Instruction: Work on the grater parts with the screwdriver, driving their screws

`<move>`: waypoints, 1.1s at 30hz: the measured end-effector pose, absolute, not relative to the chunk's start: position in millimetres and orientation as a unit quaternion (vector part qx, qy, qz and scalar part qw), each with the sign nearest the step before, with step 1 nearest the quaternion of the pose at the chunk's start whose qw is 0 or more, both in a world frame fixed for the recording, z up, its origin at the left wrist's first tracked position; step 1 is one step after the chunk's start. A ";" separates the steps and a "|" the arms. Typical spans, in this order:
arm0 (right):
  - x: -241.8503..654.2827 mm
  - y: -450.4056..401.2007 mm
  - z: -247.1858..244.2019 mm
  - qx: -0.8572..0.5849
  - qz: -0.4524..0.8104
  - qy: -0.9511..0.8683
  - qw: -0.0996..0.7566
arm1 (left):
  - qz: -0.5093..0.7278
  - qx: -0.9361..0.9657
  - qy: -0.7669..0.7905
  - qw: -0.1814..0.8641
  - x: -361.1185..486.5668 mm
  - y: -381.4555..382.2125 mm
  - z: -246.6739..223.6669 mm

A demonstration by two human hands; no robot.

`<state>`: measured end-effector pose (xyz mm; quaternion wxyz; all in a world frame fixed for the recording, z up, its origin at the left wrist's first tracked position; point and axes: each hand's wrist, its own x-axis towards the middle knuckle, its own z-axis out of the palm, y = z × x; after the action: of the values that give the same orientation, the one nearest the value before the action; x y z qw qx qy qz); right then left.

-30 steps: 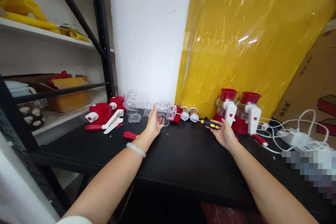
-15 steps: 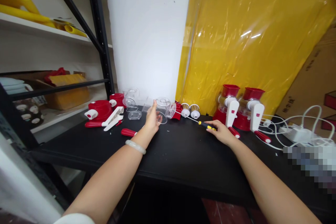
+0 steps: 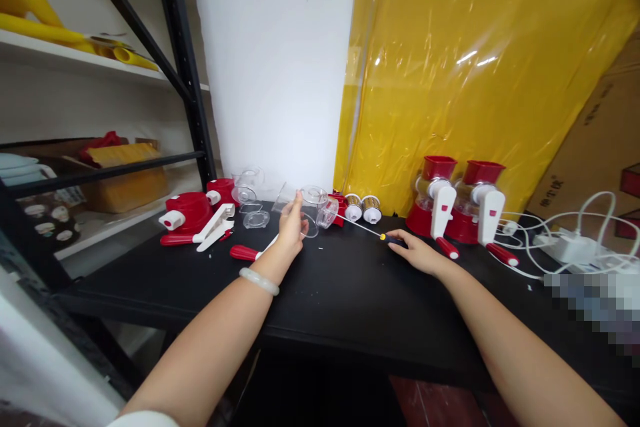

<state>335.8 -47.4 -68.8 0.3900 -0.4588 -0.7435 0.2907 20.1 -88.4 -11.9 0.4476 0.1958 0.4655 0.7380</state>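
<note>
My left hand (image 3: 292, 227) is closed around a clear plastic grater housing (image 3: 314, 195), held just above the black table. My right hand (image 3: 413, 251) grips the black-and-yellow handle of a screwdriver (image 3: 370, 231). Its long thin shaft points left, and the tip reaches the round clear end of the housing; whether it touches a screw is too small to tell. Just behind that end sit a red part (image 3: 339, 205) and two drum graters (image 3: 371, 209) with white ends. Below my left wrist lies a crank with a red handle (image 3: 245, 253).
Two assembled red-and-white rotary graters (image 3: 439, 197) stand at the right, beside white cables and a power strip (image 3: 567, 245). At the left lie red bases (image 3: 193, 211), white cranks (image 3: 216, 227) and further clear parts (image 3: 256, 219). A shelf rack (image 3: 183, 60) borders the table (image 3: 325, 300).
The view has shifted slightly. My right hand has turned around the screwdriver handle, covering more of it. My left hand still holds the clear housing in about the same place.
</note>
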 end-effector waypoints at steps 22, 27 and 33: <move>344.1 -50.0 -55.2 -0.479 0.149 -0.801 0.326 | 0.733 0.209 0.468 0.447 18.5 -85.6 -14.6; 347.3 -50.0 -53.0 -0.490 0.126 -0.813 0.289 | 0.730 0.210 0.472 0.447 17.2 -84.3 -16.1; 344.1 -48.3 -55.1 -0.491 0.089 -0.815 0.295 | 0.731 0.211 0.470 0.447 17.4 -84.7 -16.2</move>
<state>344.1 -48.3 -55.1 0.2950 -0.4907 -0.8150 0.0893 17.4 -84.7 -16.2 0.4474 0.2105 0.4702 0.7311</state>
